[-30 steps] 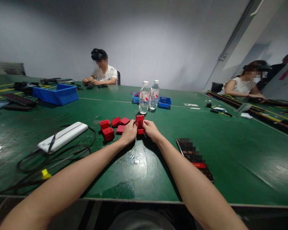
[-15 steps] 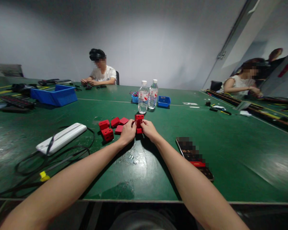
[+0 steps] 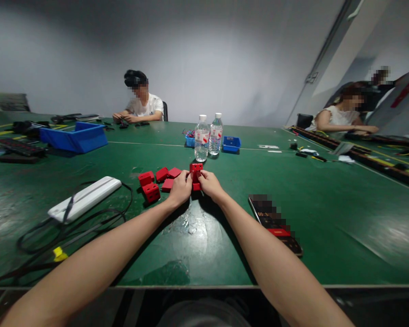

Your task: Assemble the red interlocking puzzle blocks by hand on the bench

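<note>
Between my two hands is a red block (image 3: 196, 167) with dark holes in its top part, standing upright just over or on the green table (image 3: 218, 254). My left hand (image 3: 182, 187) grips its left side, fingers closed. On the other side my right hand (image 3: 209, 185) is closed on it too, thumb pressed to the front. The fingers cover much of its middle. Left of my left hand lie several more red blocks: a pair with holes (image 3: 152, 192) touching each other, and smaller flat ones (image 3: 162, 174) behind.
Two water bottles (image 3: 201, 141) stand just beyond my hands, with small blue trays (image 3: 231, 144) near them. A white power strip (image 3: 85, 200) with looping black cable lies left, a phone (image 3: 272, 222) right. A large blue bin (image 3: 74, 137) is far left. Other people sit across the table.
The whole view has shifted slightly, so things sit a little further left. My hands keep the same hold on the red block. A person at the right has moved their hands.
</note>
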{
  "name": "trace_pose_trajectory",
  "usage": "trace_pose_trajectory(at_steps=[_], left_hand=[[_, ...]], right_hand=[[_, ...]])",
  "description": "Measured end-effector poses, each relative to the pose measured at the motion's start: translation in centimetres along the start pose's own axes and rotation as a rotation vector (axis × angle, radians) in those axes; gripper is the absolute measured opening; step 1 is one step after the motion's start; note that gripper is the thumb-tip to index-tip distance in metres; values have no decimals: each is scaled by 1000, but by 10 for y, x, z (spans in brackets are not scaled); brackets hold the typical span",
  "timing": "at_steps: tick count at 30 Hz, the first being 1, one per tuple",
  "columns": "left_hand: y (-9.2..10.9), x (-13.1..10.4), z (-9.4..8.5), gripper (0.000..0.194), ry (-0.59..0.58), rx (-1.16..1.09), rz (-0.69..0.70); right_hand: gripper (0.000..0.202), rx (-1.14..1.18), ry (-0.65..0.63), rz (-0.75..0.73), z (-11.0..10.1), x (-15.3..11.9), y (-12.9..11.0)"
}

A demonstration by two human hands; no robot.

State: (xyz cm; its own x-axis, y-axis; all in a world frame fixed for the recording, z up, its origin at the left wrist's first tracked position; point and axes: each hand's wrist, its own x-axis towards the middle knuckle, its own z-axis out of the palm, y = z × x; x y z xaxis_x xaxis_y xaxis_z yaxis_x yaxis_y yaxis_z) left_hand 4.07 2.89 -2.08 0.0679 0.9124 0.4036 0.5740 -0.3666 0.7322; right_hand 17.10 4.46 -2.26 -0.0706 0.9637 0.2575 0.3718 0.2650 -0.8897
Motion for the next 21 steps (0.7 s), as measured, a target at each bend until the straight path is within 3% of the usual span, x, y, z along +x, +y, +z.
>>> trace_pose_trajectory(at_steps=[12, 21], left_hand=[[-1, 0, 0, 23, 1, -3, 6], [0, 0, -1, 21, -19, 28, 8]], right_hand=[[26, 6, -13, -3, -2, -2, -1], [26, -138, -19, -17, -2, -5, -7]])
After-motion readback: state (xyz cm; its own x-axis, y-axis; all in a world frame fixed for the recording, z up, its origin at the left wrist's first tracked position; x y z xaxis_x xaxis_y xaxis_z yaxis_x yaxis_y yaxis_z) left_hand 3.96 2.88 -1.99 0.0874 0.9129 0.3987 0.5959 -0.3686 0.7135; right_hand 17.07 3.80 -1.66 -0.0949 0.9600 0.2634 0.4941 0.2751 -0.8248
